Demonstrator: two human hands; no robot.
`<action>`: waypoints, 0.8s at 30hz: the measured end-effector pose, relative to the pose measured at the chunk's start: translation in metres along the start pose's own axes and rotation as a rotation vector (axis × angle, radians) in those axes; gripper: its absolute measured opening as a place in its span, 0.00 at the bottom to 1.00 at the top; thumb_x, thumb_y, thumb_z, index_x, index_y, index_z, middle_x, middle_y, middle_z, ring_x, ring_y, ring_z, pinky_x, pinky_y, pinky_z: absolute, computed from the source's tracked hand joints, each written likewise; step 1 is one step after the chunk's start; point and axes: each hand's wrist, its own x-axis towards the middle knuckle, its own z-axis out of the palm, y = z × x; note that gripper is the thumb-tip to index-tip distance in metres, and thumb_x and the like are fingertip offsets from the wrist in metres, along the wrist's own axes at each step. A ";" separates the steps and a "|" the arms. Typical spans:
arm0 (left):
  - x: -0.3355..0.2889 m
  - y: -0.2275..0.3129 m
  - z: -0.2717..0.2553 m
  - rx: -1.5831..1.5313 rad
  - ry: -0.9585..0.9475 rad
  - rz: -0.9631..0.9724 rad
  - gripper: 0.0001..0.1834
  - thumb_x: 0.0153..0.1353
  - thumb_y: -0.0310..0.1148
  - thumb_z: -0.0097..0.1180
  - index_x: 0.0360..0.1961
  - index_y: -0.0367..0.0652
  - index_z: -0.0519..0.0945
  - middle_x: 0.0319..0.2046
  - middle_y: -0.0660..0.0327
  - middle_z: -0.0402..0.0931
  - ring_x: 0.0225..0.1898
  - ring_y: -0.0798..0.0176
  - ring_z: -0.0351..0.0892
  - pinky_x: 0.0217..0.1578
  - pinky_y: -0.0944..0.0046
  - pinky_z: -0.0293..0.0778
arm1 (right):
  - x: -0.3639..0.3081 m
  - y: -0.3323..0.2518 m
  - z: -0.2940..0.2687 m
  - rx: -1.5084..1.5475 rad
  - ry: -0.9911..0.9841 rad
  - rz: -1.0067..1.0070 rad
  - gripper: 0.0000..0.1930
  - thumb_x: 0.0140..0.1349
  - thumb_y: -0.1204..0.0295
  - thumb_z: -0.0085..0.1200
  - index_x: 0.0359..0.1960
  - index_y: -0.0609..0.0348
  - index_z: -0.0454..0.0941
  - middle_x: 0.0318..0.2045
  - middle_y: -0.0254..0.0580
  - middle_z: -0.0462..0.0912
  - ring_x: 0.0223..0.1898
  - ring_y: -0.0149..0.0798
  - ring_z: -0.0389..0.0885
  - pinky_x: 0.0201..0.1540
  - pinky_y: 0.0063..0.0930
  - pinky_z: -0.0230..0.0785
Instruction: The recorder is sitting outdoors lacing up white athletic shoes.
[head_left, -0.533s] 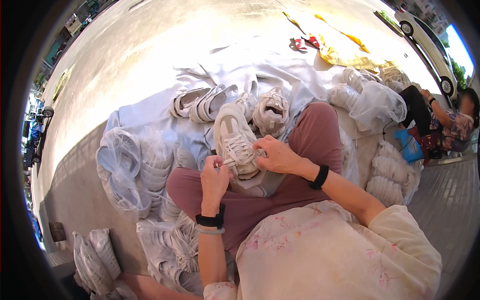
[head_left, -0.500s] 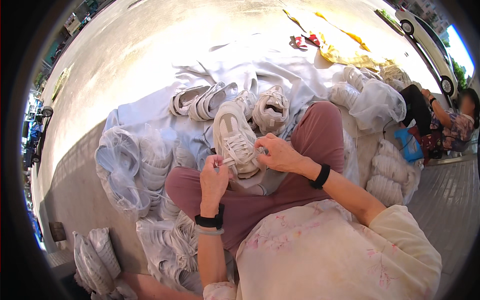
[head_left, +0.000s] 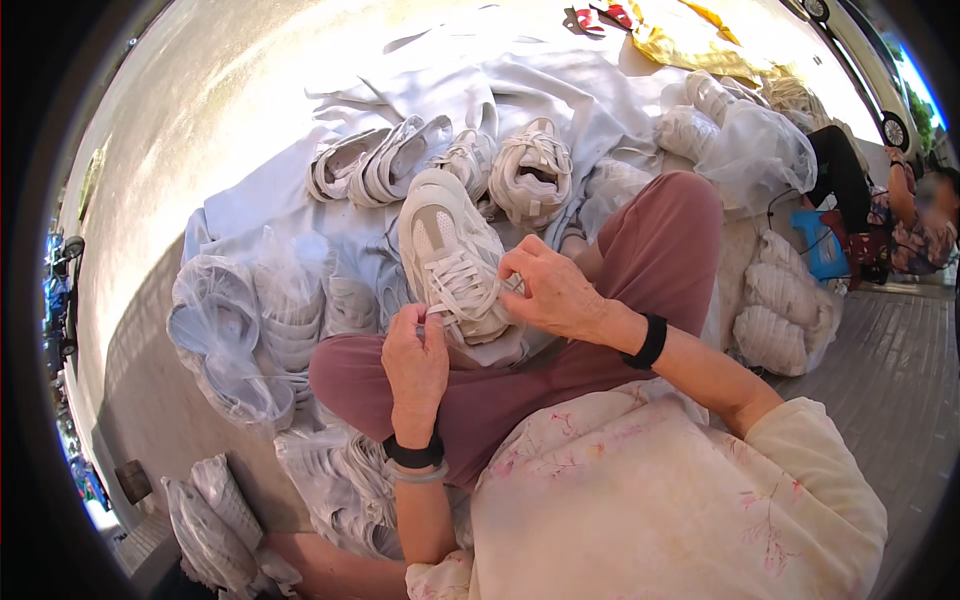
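Observation:
A white and beige lace-up sneaker (head_left: 437, 232) rests at my crossed legs, its toe pointing away from me. White laces (head_left: 462, 282) run across its tongue. My left hand (head_left: 415, 362) is closed at the sneaker's lower left, thumb and fingertips pinching a lace end. On the opposite side, my right hand (head_left: 556, 292) has its fingers curled and pinched beside the lacing; the lace in it is mostly hidden by the fingers. Just beyond stand another laced sneaker (head_left: 533, 175) and several pale shoe uppers (head_left: 402, 160).
A pale cloth (head_left: 560, 85) lies under the shoes. Bagged shoe parts (head_left: 225, 335) are stacked at left, with more bundles (head_left: 785, 310) at right. Another person (head_left: 910, 220) sits at far right near a blue container (head_left: 822, 245). Yellow fabric (head_left: 690, 45) lies at the back.
The whole view has tilted, so most things sit higher and a little left. The sneaker has shifted slightly left with both hands still at its laces.

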 end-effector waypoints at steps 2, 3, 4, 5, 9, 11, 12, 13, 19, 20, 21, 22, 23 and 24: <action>0.002 0.006 0.000 0.005 0.007 0.008 0.07 0.61 0.30 0.51 0.36 0.37 0.76 0.31 0.48 0.75 0.35 0.43 0.75 0.37 0.53 0.70 | -0.003 0.002 0.001 -0.080 0.043 0.004 0.09 0.54 0.70 0.57 0.35 0.60 0.75 0.32 0.43 0.71 0.24 0.38 0.75 0.32 0.30 0.69; 0.004 0.005 0.001 0.005 0.003 0.007 0.07 0.61 0.30 0.51 0.36 0.37 0.76 0.31 0.48 0.75 0.35 0.43 0.75 0.37 0.53 0.70 | -0.004 0.004 0.002 -0.051 0.022 0.007 0.09 0.54 0.70 0.57 0.34 0.60 0.75 0.32 0.43 0.72 0.25 0.38 0.75 0.32 0.30 0.70; 0.005 0.003 0.000 0.016 0.006 0.013 0.07 0.61 0.31 0.50 0.36 0.37 0.75 0.31 0.48 0.75 0.35 0.43 0.75 0.37 0.52 0.70 | -0.005 0.006 0.003 -0.022 0.002 0.010 0.09 0.54 0.70 0.57 0.33 0.61 0.76 0.31 0.43 0.73 0.25 0.38 0.76 0.32 0.29 0.70; 0.006 0.002 0.001 0.028 0.009 0.019 0.07 0.62 0.31 0.50 0.36 0.37 0.75 0.31 0.48 0.75 0.34 0.42 0.75 0.36 0.52 0.70 | -0.005 0.006 0.005 -0.024 0.003 0.014 0.09 0.54 0.70 0.57 0.33 0.61 0.76 0.31 0.43 0.73 0.25 0.38 0.76 0.32 0.29 0.70; 0.008 0.000 0.003 0.060 0.016 0.027 0.07 0.62 0.30 0.48 0.34 0.36 0.73 0.31 0.46 0.75 0.34 0.40 0.74 0.35 0.50 0.69 | 0.000 0.000 0.011 0.061 0.042 0.039 0.09 0.52 0.70 0.55 0.30 0.63 0.76 0.30 0.48 0.75 0.29 0.45 0.77 0.35 0.34 0.70; 0.009 -0.001 0.004 0.100 0.033 0.052 0.07 0.61 0.28 0.45 0.33 0.34 0.72 0.30 0.44 0.74 0.34 0.38 0.73 0.35 0.48 0.68 | 0.003 -0.003 0.011 0.096 0.007 0.073 0.09 0.51 0.69 0.54 0.28 0.64 0.76 0.30 0.51 0.76 0.31 0.50 0.77 0.37 0.38 0.70; 0.010 -0.001 0.005 0.098 0.035 0.049 0.07 0.61 0.28 0.45 0.33 0.34 0.72 0.30 0.44 0.74 0.34 0.38 0.73 0.35 0.48 0.68 | 0.004 -0.003 0.010 0.102 -0.006 0.084 0.08 0.51 0.70 0.54 0.28 0.63 0.76 0.30 0.51 0.76 0.30 0.51 0.78 0.37 0.39 0.71; 0.011 0.001 0.005 0.102 0.031 0.034 0.07 0.61 0.27 0.44 0.33 0.34 0.71 0.30 0.43 0.74 0.34 0.38 0.73 0.35 0.47 0.68 | 0.005 -0.003 0.010 0.108 -0.020 0.094 0.08 0.51 0.70 0.53 0.27 0.63 0.75 0.30 0.50 0.76 0.30 0.51 0.78 0.37 0.40 0.71; 0.013 -0.006 0.009 0.083 0.046 0.030 0.07 0.59 0.26 0.43 0.34 0.34 0.72 0.27 0.42 0.74 0.33 0.36 0.74 0.35 0.46 0.68 | 0.003 -0.016 0.017 -0.291 0.052 0.006 0.05 0.52 0.76 0.50 0.31 0.59 0.70 0.29 0.45 0.73 0.27 0.49 0.76 0.30 0.37 0.70; 0.014 -0.008 0.008 0.065 0.043 0.021 0.07 0.59 0.26 0.43 0.34 0.34 0.72 0.27 0.42 0.74 0.32 0.36 0.74 0.34 0.46 0.69 | 0.003 -0.013 0.018 -0.292 0.052 0.004 0.05 0.52 0.76 0.50 0.31 0.59 0.70 0.29 0.45 0.73 0.27 0.49 0.76 0.30 0.37 0.70; 0.014 -0.011 0.008 0.065 0.047 0.021 0.07 0.59 0.26 0.43 0.34 0.34 0.72 0.27 0.42 0.74 0.32 0.36 0.74 0.34 0.46 0.69 | 0.004 -0.010 0.017 -0.326 0.027 0.018 0.06 0.52 0.76 0.49 0.32 0.59 0.70 0.30 0.45 0.73 0.27 0.49 0.76 0.31 0.38 0.70; 0.015 -0.013 0.007 0.053 0.044 0.014 0.07 0.59 0.26 0.42 0.35 0.34 0.72 0.27 0.42 0.74 0.32 0.37 0.75 0.34 0.47 0.69 | 0.004 -0.007 0.016 -0.361 0.002 0.031 0.07 0.51 0.76 0.49 0.33 0.59 0.69 0.31 0.45 0.73 0.28 0.50 0.76 0.32 0.38 0.71; 0.016 -0.015 0.007 0.041 0.040 0.008 0.07 0.59 0.26 0.42 0.35 0.34 0.72 0.27 0.42 0.75 0.32 0.38 0.76 0.34 0.48 0.70 | 0.005 -0.004 0.014 -0.361 0.002 0.027 0.07 0.51 0.76 0.49 0.33 0.59 0.69 0.31 0.45 0.73 0.28 0.50 0.76 0.32 0.38 0.71; 0.015 -0.012 0.006 0.040 0.041 0.008 0.07 0.59 0.26 0.42 0.35 0.34 0.72 0.27 0.42 0.75 0.32 0.38 0.76 0.34 0.48 0.70 | 0.006 -0.005 0.010 -0.256 -0.017 0.005 0.07 0.51 0.75 0.49 0.34 0.59 0.70 0.31 0.45 0.73 0.29 0.49 0.76 0.33 0.38 0.71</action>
